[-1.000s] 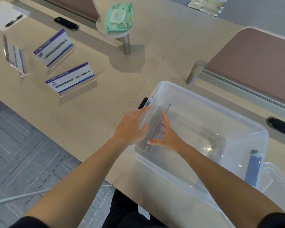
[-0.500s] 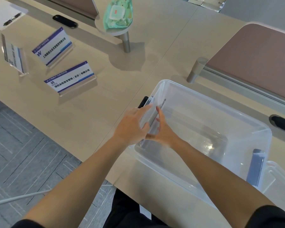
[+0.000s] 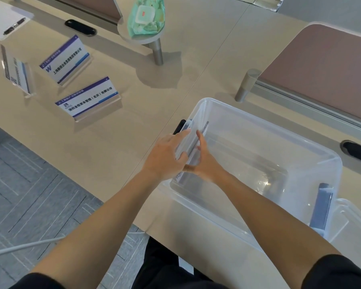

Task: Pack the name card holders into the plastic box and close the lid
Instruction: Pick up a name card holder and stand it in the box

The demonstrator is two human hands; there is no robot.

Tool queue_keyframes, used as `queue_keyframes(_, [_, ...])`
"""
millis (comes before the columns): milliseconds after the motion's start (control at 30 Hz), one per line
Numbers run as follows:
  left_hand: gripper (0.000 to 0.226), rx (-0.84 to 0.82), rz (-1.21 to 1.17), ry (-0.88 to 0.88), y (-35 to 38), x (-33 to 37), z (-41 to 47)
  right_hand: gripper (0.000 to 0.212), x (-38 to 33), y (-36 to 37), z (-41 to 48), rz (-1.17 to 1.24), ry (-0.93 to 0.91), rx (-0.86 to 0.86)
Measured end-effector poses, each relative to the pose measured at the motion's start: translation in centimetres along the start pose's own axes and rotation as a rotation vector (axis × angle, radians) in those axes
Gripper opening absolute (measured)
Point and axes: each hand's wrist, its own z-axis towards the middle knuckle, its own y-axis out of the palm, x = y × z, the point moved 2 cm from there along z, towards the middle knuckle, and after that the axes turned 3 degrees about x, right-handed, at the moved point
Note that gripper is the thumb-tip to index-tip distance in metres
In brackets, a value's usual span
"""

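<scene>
You are in the packing step: one name card holder [image 3: 197, 142] stands on edge inside the plastic box [image 3: 313, 151], pressed against the box's end wall at about nine o'clock of the box. Your left hand [image 3: 165, 155] lies over the rim from outside, fingers spread and bearing flat on the wall and the holder's top edge; it is not curled round anything. Your right hand [image 3: 202, 163] is inside the box, open, forefinger stretched along the holder's inner face and thumb pointing toward your left hand, steadying the holder rather than gripping it. Whether the holder is already resting on the box floor I cannot tell through the clear plastic.

Three more holders wait on the counter [image 3: 133, 126], well apart from the box, out at ten to eleven o'clock from it: the nearest holder [image 3: 88, 99], a second holder [image 3: 64, 58] behind it, and a third holder [image 3: 17, 71] at the far left, seen nearly edge-on. The lid [image 3: 346, 224] seems to lie just beside the box at four o'clock, with a bluish flat piece [image 3: 321, 207] at that end of the box that I cannot identify.

Next, I judge, you let the placed holder stand on its own, draw both hands out, and reach toward ten o'clock for the nearest holder. Set it flat against the first so the remaining ones fit, and leave the lid for last.
</scene>
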Motion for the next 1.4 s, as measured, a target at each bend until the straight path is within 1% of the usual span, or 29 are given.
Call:
queue_keyframes(167, [0.063, -0.027, -0.003, -0.021, -0.2, 0.2, 0.0, 0.127, -0.8, 0.0, -0.6, -0.014, 0.036, -0.005])
queue_keyframes(233, [0.065, -0.048, -0.024, -0.024, -0.4, 0.3, -0.2, 0.123, -1.4, -0.6, -1.3, -0.036, 0.071, 0.029])
queue_keyframes(300, [0.063, -0.052, -0.049, 0.014, -0.6, 0.5, -0.5, 0.11, -2.3, -1.7, -2.4, -0.102, 0.087, 0.134])
queue_keyframes(367, [0.06, -0.07, -0.065, 0.022, -0.8, 0.1, -0.1, 0.091, -2.9, -2.9, -3.2, -0.192, 0.113, 0.191])
queue_keyframes(433, [0.058, -0.12, -0.088, -0.003, -0.9, -0.5, -0.1, 0.077, -2.8, -2.8, -3.8, -0.246, 0.159, 0.206])
queue_keyframes(500, [0.053, -0.12, -0.208, -0.013, -0.9, -0.4, -0.3, 0.072, -2.8, -1.7, -3.6, -0.257, 0.198, 0.197])
queue_keyframes(567, [0.048, -0.088, -0.347, -0.023, -0.9, -0.5, -0.4, 0.071, -2.8, -0.4, -2.7, -0.239, 0.243, 0.186])
queue_keyframes(667, [0.048, -0.071, -0.433, -0.034, -1.0, -0.7, -0.5, 0.073, -2.5, 0.9, -1.8, -0.175, 0.251, 0.174])
queue_keyframes(767, [0.048, -0.06, -0.505, -0.062, -0.8, -0.9, -0.3, 0.074, -1.6, 0.9, -1.3, -0.008, 0.243, 0.192])
queue_keyframes(833, [0.047, -0.06, -0.507, -0.082, -0.7, -1.0, -0.2, 0.07, -1.0, 1.1, -1.2, -0.011, 0.246, 0.189])
queue_keyframes(900, [0.047, -0.053, -0.497, -0.08, -0.6, -1.0, -0.1, 0.06, -0.8, 1.3, -0.9, -0.108, 0.217, 0.157])
queue_keyframes(933, [0.047, -0.047, -0.492, -0.078, -0.6, -1.0, -0.1, 0.06, -0.7, 1.4, -0.8, -0.114, 0.203, 0.156])
queue_keyframes(1000, [0.048, -0.04, -0.486, -0.077, -0.7, -1.0, -0.1, 0.068, -1.0, 1.6, -1.2, -0.063, 0.207, 0.182])
queue_keyframes(1167, [0.047, -0.039, -0.476, -0.074, -0.8, -0.8, -0.2, 0.073, -1.1, 1.6, -1.6, 0.036, 0.172, 0.287])
queue_keyframes(1400, [0.047, -0.032, -0.441, -0.064, -0.9, -0.6, -0.3, 0.074, -1.3, 1.9, -2.0, 0.082, 0.178, 0.295])
